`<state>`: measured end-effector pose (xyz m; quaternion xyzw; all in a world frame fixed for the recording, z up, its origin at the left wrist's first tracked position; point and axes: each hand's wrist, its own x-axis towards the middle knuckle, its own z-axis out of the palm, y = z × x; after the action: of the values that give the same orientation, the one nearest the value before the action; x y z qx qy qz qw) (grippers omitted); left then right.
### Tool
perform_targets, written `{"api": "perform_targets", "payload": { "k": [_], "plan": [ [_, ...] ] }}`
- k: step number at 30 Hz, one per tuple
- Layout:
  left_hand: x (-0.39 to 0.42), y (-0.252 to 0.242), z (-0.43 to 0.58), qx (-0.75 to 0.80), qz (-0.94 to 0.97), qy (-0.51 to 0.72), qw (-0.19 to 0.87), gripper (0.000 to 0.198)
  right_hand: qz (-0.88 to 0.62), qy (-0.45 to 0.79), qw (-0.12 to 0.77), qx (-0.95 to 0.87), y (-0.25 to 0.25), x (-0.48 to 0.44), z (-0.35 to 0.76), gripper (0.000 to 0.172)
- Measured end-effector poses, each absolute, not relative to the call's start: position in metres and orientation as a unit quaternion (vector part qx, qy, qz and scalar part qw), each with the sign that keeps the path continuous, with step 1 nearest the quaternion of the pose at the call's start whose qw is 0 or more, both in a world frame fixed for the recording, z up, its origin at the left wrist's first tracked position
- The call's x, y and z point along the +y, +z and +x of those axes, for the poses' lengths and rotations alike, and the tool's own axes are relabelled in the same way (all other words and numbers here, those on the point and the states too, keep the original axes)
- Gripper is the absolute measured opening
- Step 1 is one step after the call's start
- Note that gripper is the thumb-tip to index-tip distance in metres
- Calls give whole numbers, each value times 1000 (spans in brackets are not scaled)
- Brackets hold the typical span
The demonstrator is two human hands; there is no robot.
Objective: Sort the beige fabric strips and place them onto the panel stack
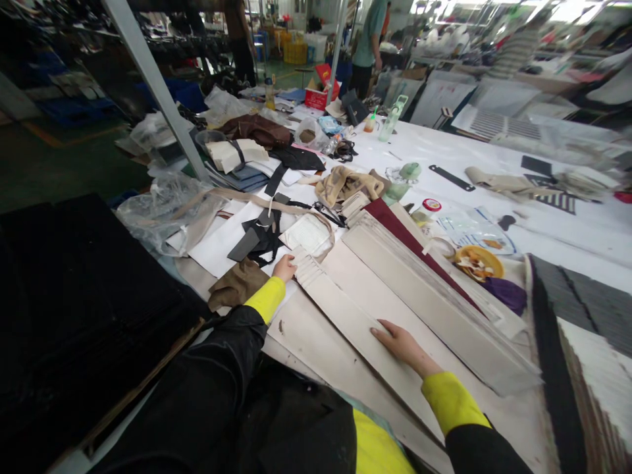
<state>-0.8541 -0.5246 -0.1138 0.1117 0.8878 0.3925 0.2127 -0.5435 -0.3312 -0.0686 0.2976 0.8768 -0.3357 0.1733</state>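
Note:
A long, narrow stack of beige strips point(348, 309) lies slantwise in front of me, its layers fanned into steps at the far end. My left hand point(284, 268) is closed on the corner of that fanned end. Farther down the right-hand edge, my right hand point(402, 345) grips the same stack, its thumb and fingers curved on it; the undersides of the fingers are hidden. Beneath the stack is a pale board point(316, 332). A second, thicker pile of beige strips point(434, 296) lies parallel on the right, beside a dark red strip point(419, 247).
Black stacked material point(89, 316) stands at the left. Brown cloth point(239, 283) and black straps point(264, 234) lie past my left hand. A yellow bowl point(496, 263) of scraps and grey layered stacks point(582, 303) are on the right. A metal post point(158, 85) rises beyond; people stand farther back.

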Motion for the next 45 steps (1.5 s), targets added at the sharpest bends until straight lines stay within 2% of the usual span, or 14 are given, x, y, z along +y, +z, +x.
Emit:
{"api": "perform_targets", "payload": {
  "k": [14, 21, 26, 33, 45],
  "plan": [
    [-523, -98, -864, 918, 127, 330, 177, 26, 289, -319, 167, 887, -72, -331, -563, 60],
    [-518, -76, -871, 947, 182, 186, 188, 33, 293, -311, 175, 887, -74, -331, -564, 64],
    [-513, -70, -883, 940, 194, 171, 221, 17, 295, -304, 173, 889, -75, -333, -563, 65],
    [-513, -78, -884, 947, 215, 169, 168, 17, 305, -302, 163, 888, -77, -334, -560, 63],
    [-512, -78, -889, 950, 211, 167, 160, 15, 303, -283, 145, 898, -75, -340, -569, 56]
  ]
}}
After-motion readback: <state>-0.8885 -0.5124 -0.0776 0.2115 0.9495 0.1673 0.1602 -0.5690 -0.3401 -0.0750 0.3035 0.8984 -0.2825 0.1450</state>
